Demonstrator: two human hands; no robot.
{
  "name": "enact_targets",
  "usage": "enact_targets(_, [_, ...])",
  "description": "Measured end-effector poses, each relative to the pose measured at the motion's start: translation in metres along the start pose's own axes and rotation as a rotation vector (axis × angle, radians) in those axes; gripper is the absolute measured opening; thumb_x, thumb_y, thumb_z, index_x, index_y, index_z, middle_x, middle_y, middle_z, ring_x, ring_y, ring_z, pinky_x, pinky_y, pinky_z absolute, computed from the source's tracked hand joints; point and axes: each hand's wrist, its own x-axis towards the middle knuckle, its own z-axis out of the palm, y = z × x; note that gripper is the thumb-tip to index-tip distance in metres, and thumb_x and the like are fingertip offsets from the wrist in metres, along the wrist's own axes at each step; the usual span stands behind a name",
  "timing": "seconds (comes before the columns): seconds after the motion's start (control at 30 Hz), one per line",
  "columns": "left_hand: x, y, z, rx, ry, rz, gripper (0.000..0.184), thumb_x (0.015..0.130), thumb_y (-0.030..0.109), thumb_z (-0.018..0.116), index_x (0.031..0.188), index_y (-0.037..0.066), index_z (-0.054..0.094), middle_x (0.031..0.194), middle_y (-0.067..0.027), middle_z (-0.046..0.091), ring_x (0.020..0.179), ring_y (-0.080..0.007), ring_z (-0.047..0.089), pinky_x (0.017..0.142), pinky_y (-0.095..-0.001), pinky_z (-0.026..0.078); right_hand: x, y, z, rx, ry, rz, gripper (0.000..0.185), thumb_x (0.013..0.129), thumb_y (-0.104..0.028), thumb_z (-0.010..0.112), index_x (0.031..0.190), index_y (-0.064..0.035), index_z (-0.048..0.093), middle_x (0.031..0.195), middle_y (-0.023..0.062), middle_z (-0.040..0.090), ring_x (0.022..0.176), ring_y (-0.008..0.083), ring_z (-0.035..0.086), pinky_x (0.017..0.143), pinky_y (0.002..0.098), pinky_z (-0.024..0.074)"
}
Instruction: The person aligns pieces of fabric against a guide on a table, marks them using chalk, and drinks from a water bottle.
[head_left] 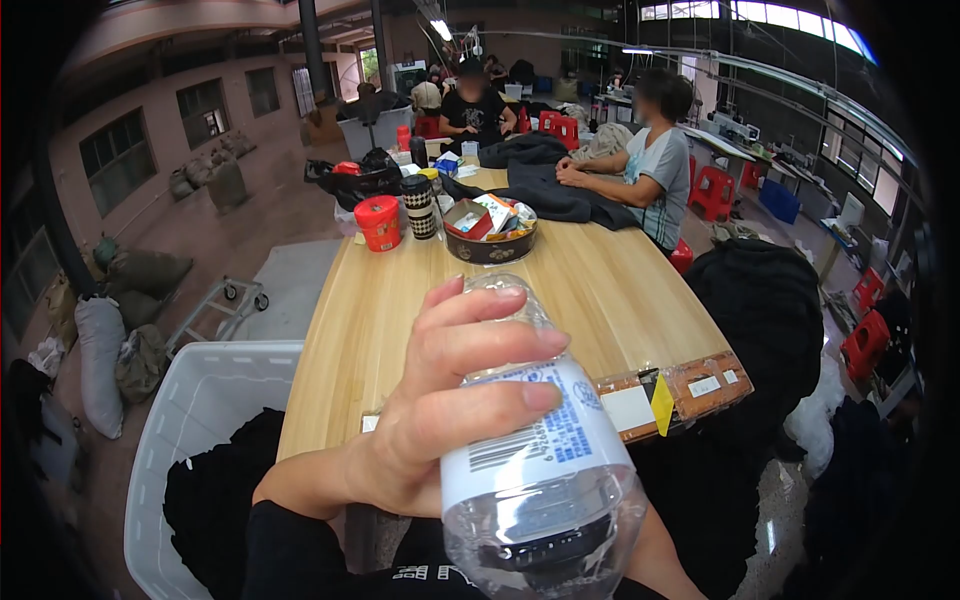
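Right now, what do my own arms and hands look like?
Your left hand is bare, no glove visible, with a black sleeve further down that arm. Your right forearm shows no sleeve; the right hand is hidden. The black shirt between them bears white markings.

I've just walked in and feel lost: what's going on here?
The left hand grips a clear plastic bottle with a white-and-blue label, base toward the camera, at the near end of a light wooden table. The right hand can't be made out. At the right, a person in a pale grey shirt has hands on dark cloth.
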Motion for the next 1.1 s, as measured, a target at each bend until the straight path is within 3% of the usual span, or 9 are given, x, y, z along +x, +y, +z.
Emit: enact_targets(1.1, [0.014, -0.019, 0.008, 0.105, 0.225, 0.21, 0.062, 0.059, 0.015, 0.083, 0.111, 0.02, 0.05, 0.112, -0.0092, 0.057, 0.112, -0.03, 0.05, 0.101, -0.0466, 0.027, 0.001, 0.002, 0.0, -0.017, 0.012, 0.003, 0.028, 0.084, -0.004, 0.06, 0.111, 0.0019, 0.054, 0.073, 0.0, 0.053, 0.057, 0.0037, 0.05, 0.05, 0.0177, 0.0423])
